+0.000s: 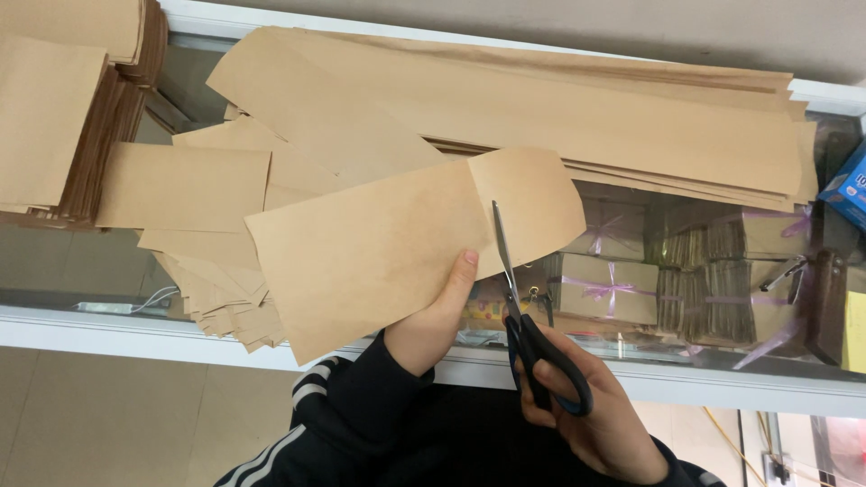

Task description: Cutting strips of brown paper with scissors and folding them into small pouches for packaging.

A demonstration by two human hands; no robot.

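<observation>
My left hand pinches a strip of brown kraft paper by its lower edge, thumb on top, and holds it flat over the glass counter. In my right hand is a pair of black-handled scissors, fingers through the loops. The blades point up and away from me and bite into the paper near its right end, with a short piece lying to the right of the cut. Both sleeves are dark, and the left one has white stripes.
Long brown paper sheets lie stacked across the counter's far side. Cut pieces pile up at left, beside tall stacks of finished pieces. Under the glass lie ribbon-tied bundles. A blue box sits at the right edge.
</observation>
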